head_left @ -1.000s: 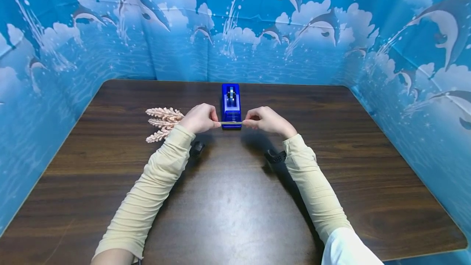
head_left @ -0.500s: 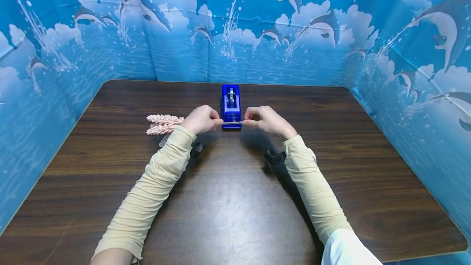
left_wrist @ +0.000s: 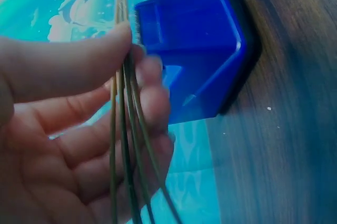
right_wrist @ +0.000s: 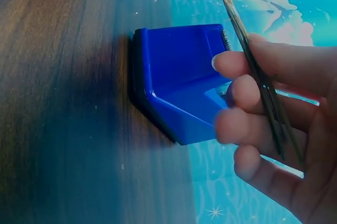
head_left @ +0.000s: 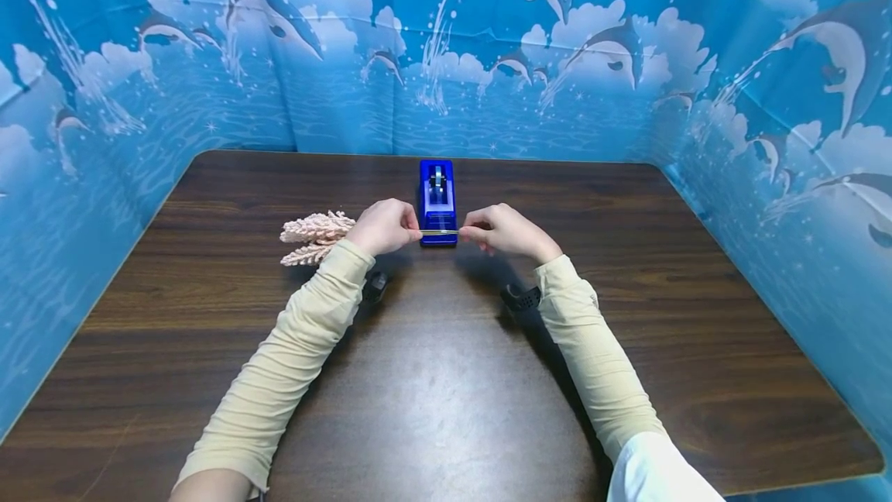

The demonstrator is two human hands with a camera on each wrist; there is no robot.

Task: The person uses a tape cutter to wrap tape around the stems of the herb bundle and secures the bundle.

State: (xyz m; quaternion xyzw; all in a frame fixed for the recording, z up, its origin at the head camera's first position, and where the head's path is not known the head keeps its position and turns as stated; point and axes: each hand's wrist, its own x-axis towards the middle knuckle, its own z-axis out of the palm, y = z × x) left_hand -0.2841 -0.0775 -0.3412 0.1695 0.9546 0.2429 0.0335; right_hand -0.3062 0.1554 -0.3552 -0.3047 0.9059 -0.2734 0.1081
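A small bunch of flower stems [head_left: 440, 232] with fluffy pale pink heads [head_left: 315, 231] lies level between both hands. My left hand [head_left: 385, 225] pinches it between thumb and fingers on the side nearer the heads. In the left wrist view several thin green-brown stems [left_wrist: 126, 145] fan out past the thumb. Near the cut ends, my right hand [head_left: 503, 228] pinches the stems too, and a pale shiny patch shows on them in the right wrist view. Right behind the bunch stands a blue tape dispenser [head_left: 437, 204], its toothed cutting edge [right_wrist: 226, 37] facing the stems.
The dark wood-grain table [head_left: 432, 378] spreads around the arms. A blue curtain [head_left: 334, 115] printed with dolphins borders its back and sides. Black wrist devices [head_left: 521, 297] hang under both wrists.
The pink heads have turned about the stems' length, from three spread apart to a closer clump. Both hands stay almost in place, with slight finger movement.
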